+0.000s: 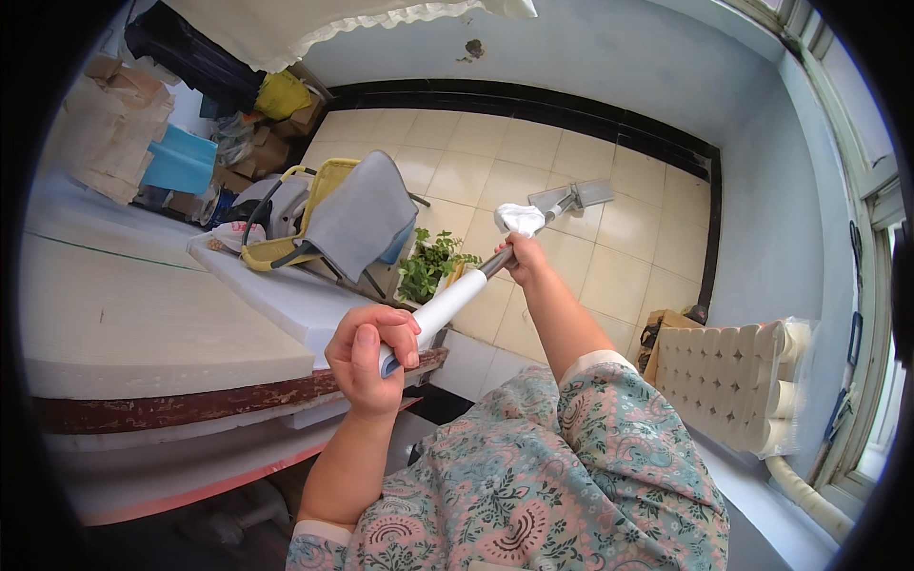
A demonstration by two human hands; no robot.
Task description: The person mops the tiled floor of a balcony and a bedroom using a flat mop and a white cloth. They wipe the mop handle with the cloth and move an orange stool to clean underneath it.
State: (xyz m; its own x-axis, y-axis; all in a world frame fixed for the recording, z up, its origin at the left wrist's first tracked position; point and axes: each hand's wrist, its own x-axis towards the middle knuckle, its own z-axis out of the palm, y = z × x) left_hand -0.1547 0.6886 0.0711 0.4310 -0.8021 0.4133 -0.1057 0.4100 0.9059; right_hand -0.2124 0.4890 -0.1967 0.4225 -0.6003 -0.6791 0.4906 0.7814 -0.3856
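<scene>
A flat mop slants across the view, from near me up to its grey flat head on the tiled floor. My left hand is closed around the top end of its handle, at the white sleeve with a blue-grey tip. Farther down, my right hand is wrapped around the grey metal part of the pole. A bunched white cloth or tissue shows against the pole just beyond the right fingers; whether those fingers hold it too, I cannot tell.
Left of the pole stand a leafy potted plant and a yellow chair draped with grey cloth. A bed-like platform fills the left side. Packed toilet rolls stand at the right, beneath the window. Cardboard boxes lie far left.
</scene>
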